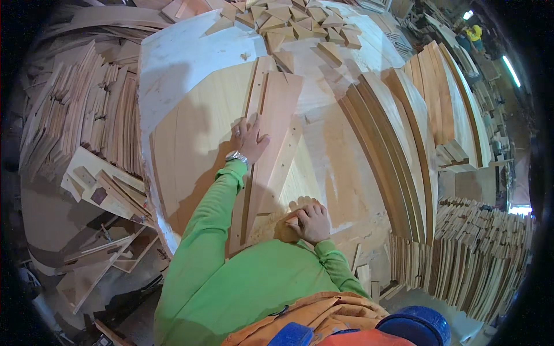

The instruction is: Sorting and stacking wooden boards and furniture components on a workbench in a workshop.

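Note:
My left hand (251,142) lies on a long tapered pinkish wooden board (281,101), its fingers spread across the board's left edge. Beside that edge runs a narrow wooden strip (254,95) with small dark holes. Under these is a broad pale wooden panel (190,127) with angled corners. Close to my body, my right hand (314,223) is closed with curled fingers over the near part of the work. What its fingertips hold, if anything, I cannot make out. Another strip with holes (283,164) slants along the board's right side.
Several wooden wedge blocks (283,20) are heaped at the table's far end. Long curved wooden pieces (384,150) stand along the right side. Stacks of thin boards rise at the left (75,104) and lower right (479,248). Offcuts (115,254) lie low at the left.

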The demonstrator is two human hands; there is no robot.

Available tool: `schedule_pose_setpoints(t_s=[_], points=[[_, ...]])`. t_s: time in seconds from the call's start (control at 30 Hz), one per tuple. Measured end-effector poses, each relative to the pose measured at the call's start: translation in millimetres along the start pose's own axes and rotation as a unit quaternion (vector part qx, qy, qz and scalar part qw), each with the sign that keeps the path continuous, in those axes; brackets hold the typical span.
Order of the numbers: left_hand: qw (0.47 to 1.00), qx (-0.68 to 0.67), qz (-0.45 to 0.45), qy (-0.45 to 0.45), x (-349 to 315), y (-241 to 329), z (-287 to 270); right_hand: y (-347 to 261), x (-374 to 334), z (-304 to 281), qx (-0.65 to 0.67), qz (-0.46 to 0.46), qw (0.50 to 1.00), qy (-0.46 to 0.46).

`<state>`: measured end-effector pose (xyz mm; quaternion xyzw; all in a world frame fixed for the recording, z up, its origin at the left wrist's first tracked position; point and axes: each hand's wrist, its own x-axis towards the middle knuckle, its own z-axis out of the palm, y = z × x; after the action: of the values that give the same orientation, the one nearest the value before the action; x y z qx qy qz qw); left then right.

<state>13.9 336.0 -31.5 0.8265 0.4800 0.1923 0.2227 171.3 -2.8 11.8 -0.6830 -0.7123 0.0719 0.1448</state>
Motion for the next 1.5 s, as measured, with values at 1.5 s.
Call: schedule_pose_setpoints(t_s=[1.5], points=[[0.994, -0.108, 0.017, -0.026, 91.5, -50.2, -17.5, 9.3, 107.6, 16.7, -0.051, -0.031, 0.998, 0.003]])
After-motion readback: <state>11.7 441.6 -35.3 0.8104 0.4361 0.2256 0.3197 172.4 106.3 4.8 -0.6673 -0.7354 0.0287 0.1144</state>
